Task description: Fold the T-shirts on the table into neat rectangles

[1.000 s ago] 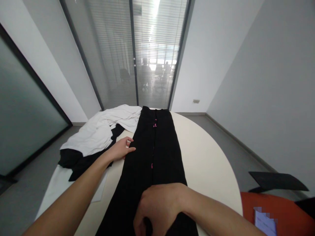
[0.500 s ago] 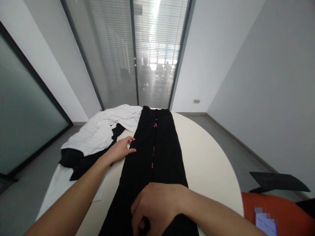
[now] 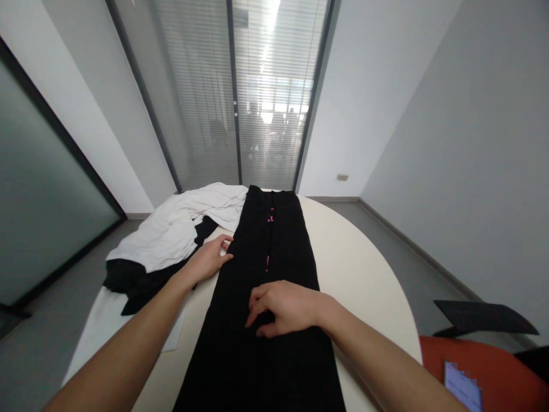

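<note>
- Two long edges of the black garment (image 3: pixel 246 280) ran from the centre of the frame down to its bottom, spreading apart toward the viewer.
- Right of it, the cream tabletop (image 3: pixel 360 280) lay bare out to its curved rim; left of it, only a narrow strip showed beside the white garment (image 3: pixel 171 229) and dark cloth (image 3: pixel 154 289) at centre left.
- Small pink marks (image 3: pixel 270 216) dotted the black garment's middle line.
- Behind stood a glass partition (image 3: pixel 201 103) with blinds at top centre and a pale wall (image 3: pixel 450 143) at upper right.
- An orange chair seat (image 3: pixel 501 369) bearing a phone (image 3: pixel 463 386) filled the lower right corner.
- At centre left, the left hand (image 3: pixel 210 258) met the black garment's left edge, thumb and fingers parted and gripping nothing visible.
- Below centre, the right hand (image 3: pixel 285 309) lay over the black garment, fingers loosely bent, thumb apart, unclenched; whether its fingertips pressed the fabric could not be told.
</note>
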`<state>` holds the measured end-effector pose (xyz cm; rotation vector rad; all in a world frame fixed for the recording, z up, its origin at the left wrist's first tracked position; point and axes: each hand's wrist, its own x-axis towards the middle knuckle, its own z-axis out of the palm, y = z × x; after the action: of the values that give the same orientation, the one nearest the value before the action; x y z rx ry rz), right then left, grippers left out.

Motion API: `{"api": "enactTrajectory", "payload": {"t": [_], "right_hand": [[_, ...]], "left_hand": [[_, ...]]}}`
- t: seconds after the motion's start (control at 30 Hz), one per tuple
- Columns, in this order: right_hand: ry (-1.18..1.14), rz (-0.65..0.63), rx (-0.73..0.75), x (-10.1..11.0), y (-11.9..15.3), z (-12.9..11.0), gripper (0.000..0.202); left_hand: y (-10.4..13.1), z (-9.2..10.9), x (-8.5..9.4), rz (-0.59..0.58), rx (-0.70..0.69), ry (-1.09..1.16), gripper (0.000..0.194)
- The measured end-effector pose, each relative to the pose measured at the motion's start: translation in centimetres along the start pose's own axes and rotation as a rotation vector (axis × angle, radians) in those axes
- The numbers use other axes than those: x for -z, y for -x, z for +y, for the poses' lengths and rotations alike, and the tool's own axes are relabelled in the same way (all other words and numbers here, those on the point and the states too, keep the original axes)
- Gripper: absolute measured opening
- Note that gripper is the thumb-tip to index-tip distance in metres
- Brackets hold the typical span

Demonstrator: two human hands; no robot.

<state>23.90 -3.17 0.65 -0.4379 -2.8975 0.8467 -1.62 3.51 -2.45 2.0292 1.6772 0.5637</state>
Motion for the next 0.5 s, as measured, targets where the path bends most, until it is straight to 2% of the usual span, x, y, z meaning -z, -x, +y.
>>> {"api": "enactTrajectory", "payload": {"t": [0.17,0.23,0.3,0.4,0.5], "right_hand": [[-0.122,-0.044,0.026,0.2,-0.2,0.2,0.019],[-0.174,-0.06,0.011,0.5,-0.1,-0.1,0.02],[-0.25,-0.09,-0.007,0.9,0.2,-0.3,0.022],[-0.33,-0.067,-0.062,2.0,1.3,0.1,0.023],[-0.242,0.1,-0.216,3.4,3.0,1.8,0.028]], "left_hand": [[0.2,0.1,0.0,0.073,-0.093,-0.135,0.042],[0.4,0.6,0.2,0.116,-0.144,-0.14,0.036],[0.6,1.5,0.5,0.103,-0.207,-0.109,0.029],[1.4,3.4,0.7,-0.06,-0.316,-0.047,0.022],[2.3,5.2,0.5,-0.279,-0.421,-0.003,0.021]]}}
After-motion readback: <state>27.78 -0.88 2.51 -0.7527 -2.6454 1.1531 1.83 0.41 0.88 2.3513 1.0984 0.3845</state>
